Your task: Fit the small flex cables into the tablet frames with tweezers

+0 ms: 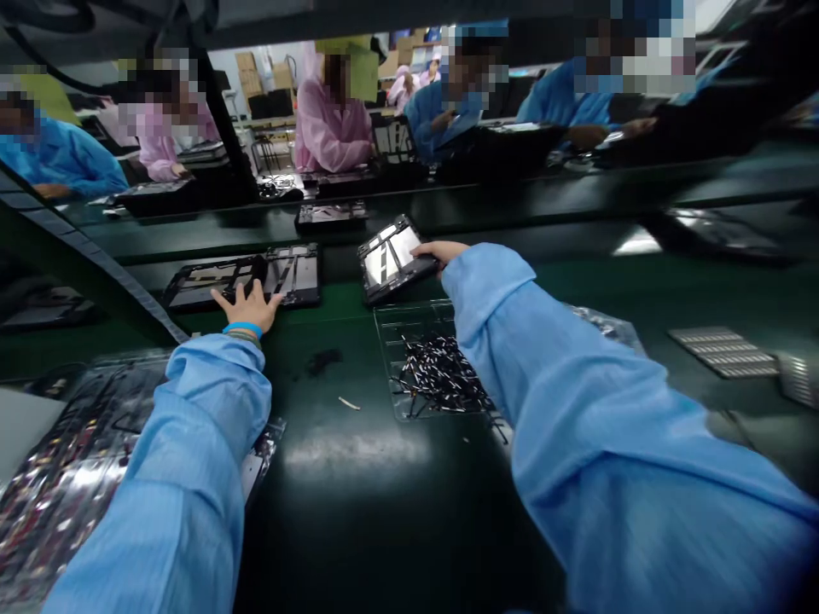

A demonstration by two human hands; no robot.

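Big dark green workbench (358, 512) filling most of the view, with a second belt level further back. Across it, several people in blue and pink coats (329, 128) seated at their own stations. Down in the left corner, a shiny plastic tray of parts (57, 460), partly under the left sleeve. Flat black frame panel (281, 277) lying on the bench to the left of centre. Left hand (246, 305) resting on the near edge of that panel, fingers spread flat, not gripping anything. Smaller black device with a reflective face (392, 258) just right of the panel, tilted up on one side. Right hand (438, 253) clamped on its right edge, thumb on top. Just in front of that, a clear tray (397, 341) holding a heap of thin black-and-white pins (438, 375). Off to the right, a ribbed grey strip (723, 350). Tiny pale scrap (349, 402) on the bare bench near the middle.
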